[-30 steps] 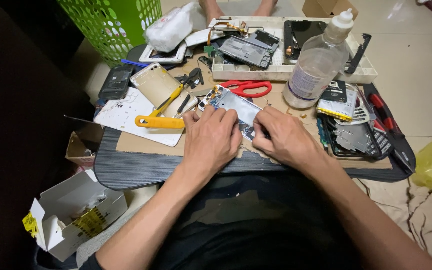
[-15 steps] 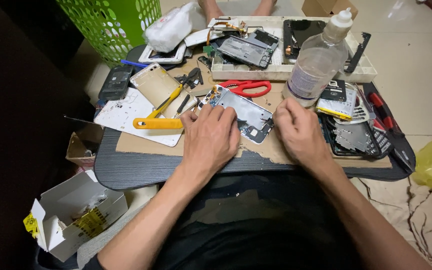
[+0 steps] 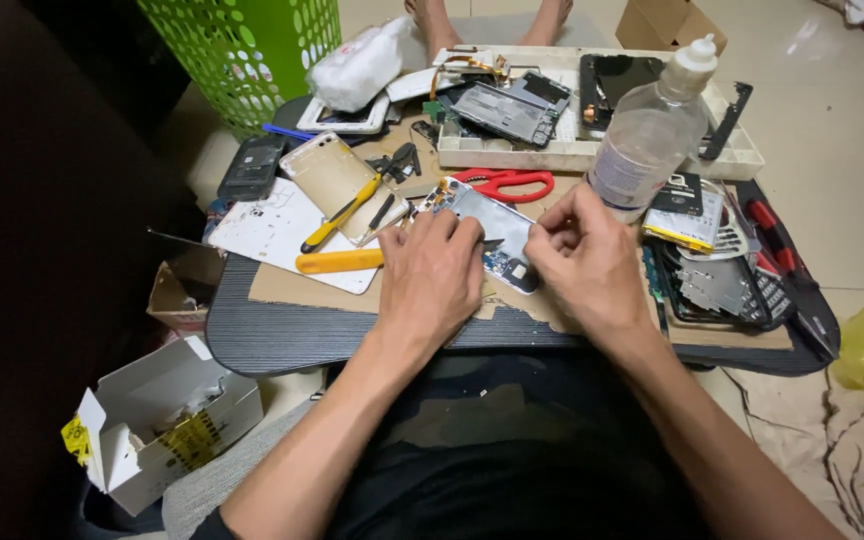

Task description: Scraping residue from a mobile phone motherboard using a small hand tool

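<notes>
right hand (image 3: 587,262) back on the opened phone (image 3: 487,232) after a side trip toward the bottle (image 3: 649,140), fingers pinched at its right edge, so work on it resumes | left hand (image 3: 430,278) pressed flat, pinning phone mid-counter (image 3: 262,335) | count: 1 red scissors (image 3: 505,184), 2 yellow-handled tools (image 3: 340,261), 1 parts tray (image 3: 592,155)

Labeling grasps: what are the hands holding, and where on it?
Left hand pins the opened phone at its near-left edge. Right hand pinches at its right edge; anything between the fingertips cannot be told.
</notes>
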